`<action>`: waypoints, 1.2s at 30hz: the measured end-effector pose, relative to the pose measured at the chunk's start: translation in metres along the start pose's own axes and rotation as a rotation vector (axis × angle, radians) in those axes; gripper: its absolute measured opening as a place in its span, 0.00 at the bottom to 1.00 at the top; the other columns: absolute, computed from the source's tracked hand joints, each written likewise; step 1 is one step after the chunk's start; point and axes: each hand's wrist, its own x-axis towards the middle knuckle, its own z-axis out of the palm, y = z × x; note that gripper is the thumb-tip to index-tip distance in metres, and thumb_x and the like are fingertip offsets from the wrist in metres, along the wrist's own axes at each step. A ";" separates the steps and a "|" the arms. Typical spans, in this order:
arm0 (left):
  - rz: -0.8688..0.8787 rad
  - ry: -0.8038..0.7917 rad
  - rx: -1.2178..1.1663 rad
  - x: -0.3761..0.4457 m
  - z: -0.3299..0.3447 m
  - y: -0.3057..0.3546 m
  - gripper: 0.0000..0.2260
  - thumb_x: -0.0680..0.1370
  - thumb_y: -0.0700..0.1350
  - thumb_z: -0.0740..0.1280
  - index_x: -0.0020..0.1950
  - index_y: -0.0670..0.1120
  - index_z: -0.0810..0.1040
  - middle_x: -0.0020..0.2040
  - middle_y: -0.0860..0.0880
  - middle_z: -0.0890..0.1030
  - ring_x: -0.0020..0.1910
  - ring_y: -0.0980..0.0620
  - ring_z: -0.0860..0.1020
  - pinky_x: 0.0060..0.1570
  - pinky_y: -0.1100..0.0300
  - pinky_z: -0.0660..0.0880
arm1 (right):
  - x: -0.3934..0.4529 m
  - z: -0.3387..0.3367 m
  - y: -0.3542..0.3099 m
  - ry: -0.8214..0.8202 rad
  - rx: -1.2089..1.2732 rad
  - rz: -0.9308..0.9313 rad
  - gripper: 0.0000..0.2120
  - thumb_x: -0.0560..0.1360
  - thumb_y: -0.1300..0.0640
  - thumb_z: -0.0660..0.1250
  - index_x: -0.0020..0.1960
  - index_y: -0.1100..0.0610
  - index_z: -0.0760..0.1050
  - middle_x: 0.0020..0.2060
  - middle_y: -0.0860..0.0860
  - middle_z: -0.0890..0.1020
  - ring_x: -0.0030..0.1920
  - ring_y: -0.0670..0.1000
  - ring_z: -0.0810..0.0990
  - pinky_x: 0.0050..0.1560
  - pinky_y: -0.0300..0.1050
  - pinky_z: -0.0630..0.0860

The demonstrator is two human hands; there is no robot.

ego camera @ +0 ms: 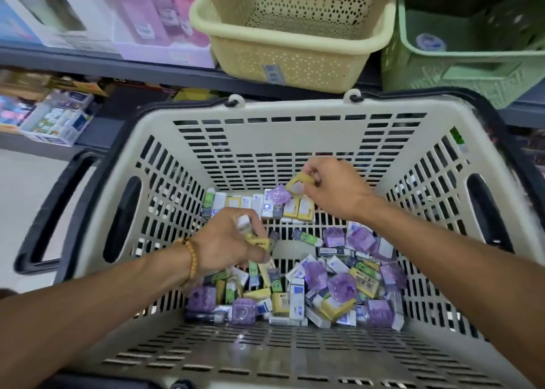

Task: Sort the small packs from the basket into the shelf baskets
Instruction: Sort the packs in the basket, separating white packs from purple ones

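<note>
1. Both hands are grasping packs inside the basket: the right hand (330, 188) pinches a small yellow cardboard pack (299, 182) between thumb and fingertips, lifted clear of the row beneath it, while the left hand (233, 241) has its fingers curled round a few small packs, a white one (244, 223) and a yellow one (259, 242) showing
2. Most of the small packs, yellow, white, green-printed and purple film-wrapped, lie in a loose heap (324, 288) on the near floor of the large beige slotted plastic shopping basket (295, 129); a tidier row of them (259, 204) stands against its far wall, right under the right hand
3. Above and beyond the basket, on the grey shelf, sit a pale yellow perforated plastic shelf basket (295, 49) and a light green woven-pattern plastic shelf basket (472, 64), side by side. I judge these to be the targets; the yellow one looks empty, so sorting seems far from done
4. Risks from here: the left hand's grip holds several packs at once, so one could slip out on the lift to the shelf and drop back into the heap or onto the floor. The right hand's pinch is light and on a pack's edge, which may twist loose. Mixed colours in one hand could also land in the wrong shelf basket
5. A beaded bracelet (191, 261) is on the left wrist; boxed goods (59, 120) fill the lower shelf at left
</note>
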 end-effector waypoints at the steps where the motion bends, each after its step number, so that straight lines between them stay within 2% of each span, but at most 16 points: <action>1: -0.032 0.041 -0.088 -0.007 -0.005 0.002 0.13 0.65 0.33 0.78 0.45 0.40 0.77 0.41 0.43 0.84 0.21 0.54 0.74 0.19 0.65 0.70 | 0.007 0.005 -0.004 0.034 0.004 -0.017 0.04 0.77 0.54 0.68 0.46 0.53 0.74 0.32 0.44 0.74 0.33 0.45 0.73 0.36 0.42 0.70; 2: -0.065 0.076 -0.196 -0.012 -0.011 0.003 0.14 0.65 0.33 0.78 0.45 0.40 0.77 0.39 0.43 0.85 0.22 0.53 0.75 0.21 0.66 0.70 | 0.012 0.011 -0.009 0.053 0.003 -0.034 0.03 0.78 0.55 0.67 0.48 0.53 0.75 0.34 0.45 0.76 0.36 0.47 0.75 0.40 0.44 0.73; 5: -0.158 0.128 -0.486 -0.024 -0.024 0.003 0.18 0.60 0.36 0.78 0.46 0.42 0.76 0.43 0.41 0.85 0.30 0.48 0.78 0.37 0.55 0.75 | 0.025 0.029 -0.018 0.030 -0.063 -0.087 0.02 0.79 0.56 0.65 0.51 0.53 0.75 0.41 0.49 0.82 0.43 0.52 0.79 0.48 0.50 0.78; 6: -0.179 0.134 -0.556 -0.027 -0.028 0.001 0.21 0.58 0.37 0.78 0.48 0.41 0.76 0.42 0.42 0.85 0.32 0.48 0.78 0.39 0.53 0.75 | 0.027 0.033 -0.018 -0.003 -0.103 -0.104 0.02 0.79 0.57 0.64 0.51 0.53 0.75 0.43 0.50 0.83 0.45 0.53 0.80 0.48 0.51 0.78; 8: -0.205 0.125 -0.687 -0.031 -0.034 -0.002 0.24 0.59 0.37 0.77 0.53 0.38 0.76 0.40 0.41 0.83 0.33 0.47 0.79 0.34 0.57 0.79 | 0.028 0.039 -0.017 -0.083 -0.217 -0.116 0.01 0.78 0.58 0.65 0.48 0.52 0.74 0.43 0.50 0.83 0.45 0.54 0.81 0.48 0.51 0.78; 12: -0.256 0.161 -0.836 -0.037 -0.045 -0.009 0.26 0.63 0.36 0.75 0.60 0.34 0.76 0.53 0.34 0.82 0.38 0.46 0.82 0.30 0.59 0.80 | 0.030 0.034 -0.013 -0.209 -0.416 -0.117 0.10 0.77 0.53 0.64 0.39 0.47 0.67 0.37 0.47 0.77 0.42 0.53 0.77 0.43 0.47 0.73; 15: -0.269 0.176 -0.876 -0.040 -0.049 -0.012 0.22 0.65 0.37 0.74 0.58 0.34 0.78 0.58 0.33 0.79 0.42 0.45 0.81 0.30 0.59 0.80 | 0.039 0.038 -0.022 -0.228 -0.056 -0.067 0.03 0.77 0.55 0.67 0.44 0.52 0.78 0.30 0.45 0.76 0.32 0.46 0.75 0.38 0.42 0.71; 17: -0.268 0.180 -0.910 -0.040 -0.049 -0.013 0.19 0.69 0.36 0.72 0.59 0.33 0.77 0.59 0.32 0.78 0.43 0.45 0.80 0.32 0.58 0.81 | 0.049 0.049 -0.036 -0.292 0.193 -0.003 0.07 0.78 0.59 0.66 0.46 0.61 0.80 0.29 0.49 0.75 0.28 0.48 0.70 0.35 0.41 0.69; 20: -0.276 0.176 -0.961 -0.041 -0.049 -0.013 0.16 0.73 0.34 0.67 0.60 0.32 0.75 0.61 0.31 0.77 0.49 0.43 0.78 0.34 0.57 0.82 | 0.061 0.073 -0.052 -0.407 0.245 0.086 0.12 0.80 0.61 0.63 0.52 0.71 0.77 0.32 0.57 0.72 0.27 0.50 0.69 0.28 0.41 0.69; 23: -0.273 0.190 -0.958 -0.039 -0.051 -0.012 0.18 0.72 0.35 0.70 0.61 0.34 0.76 0.59 0.33 0.79 0.49 0.42 0.79 0.32 0.58 0.81 | 0.065 0.090 -0.060 -0.466 0.337 0.203 0.15 0.81 0.67 0.59 0.65 0.72 0.70 0.39 0.59 0.77 0.30 0.50 0.74 0.29 0.41 0.72; 24: -0.271 0.207 -0.950 -0.038 -0.051 -0.012 0.19 0.70 0.36 0.71 0.60 0.34 0.77 0.59 0.34 0.80 0.51 0.41 0.80 0.31 0.58 0.81 | 0.065 0.091 -0.060 -0.449 0.374 0.207 0.16 0.81 0.66 0.59 0.67 0.72 0.68 0.41 0.60 0.78 0.31 0.51 0.75 0.31 0.44 0.73; 27: -0.254 0.273 -0.939 -0.035 -0.052 -0.009 0.23 0.64 0.39 0.73 0.58 0.34 0.78 0.55 0.35 0.82 0.57 0.38 0.80 0.30 0.57 0.81 | 0.057 0.083 -0.059 -0.330 0.473 0.141 0.17 0.82 0.50 0.59 0.55 0.62 0.78 0.38 0.55 0.81 0.33 0.50 0.80 0.39 0.50 0.80; 30: -0.229 0.311 -0.956 -0.031 -0.051 -0.007 0.21 0.67 0.39 0.73 0.58 0.33 0.77 0.48 0.37 0.83 0.50 0.41 0.81 0.29 0.59 0.80 | 0.044 0.064 -0.064 -0.503 0.701 0.136 0.25 0.79 0.38 0.59 0.50 0.59 0.81 0.36 0.53 0.83 0.34 0.51 0.82 0.34 0.42 0.78; 31: -0.220 0.309 -0.959 -0.030 -0.051 -0.006 0.20 0.69 0.39 0.73 0.58 0.33 0.78 0.45 0.38 0.84 0.47 0.42 0.82 0.29 0.59 0.80 | 0.039 0.060 -0.068 -0.578 0.708 0.110 0.23 0.78 0.39 0.61 0.50 0.58 0.81 0.36 0.53 0.84 0.36 0.51 0.83 0.35 0.41 0.78; 33: -0.207 0.294 -0.955 -0.029 -0.051 -0.004 0.16 0.71 0.39 0.73 0.56 0.33 0.79 0.41 0.40 0.85 0.41 0.45 0.84 0.30 0.59 0.80 | 0.032 0.059 -0.074 -0.654 0.697 0.069 0.14 0.78 0.47 0.66 0.52 0.57 0.81 0.38 0.51 0.83 0.36 0.49 0.82 0.36 0.39 0.79; 36: -0.206 0.267 -0.941 -0.027 -0.051 -0.003 0.11 0.72 0.36 0.71 0.54 0.35 0.79 0.43 0.40 0.84 0.40 0.46 0.83 0.31 0.59 0.80 | 0.032 0.060 -0.074 -0.596 0.775 0.101 0.06 0.79 0.57 0.67 0.49 0.59 0.80 0.36 0.51 0.82 0.33 0.46 0.79 0.32 0.36 0.76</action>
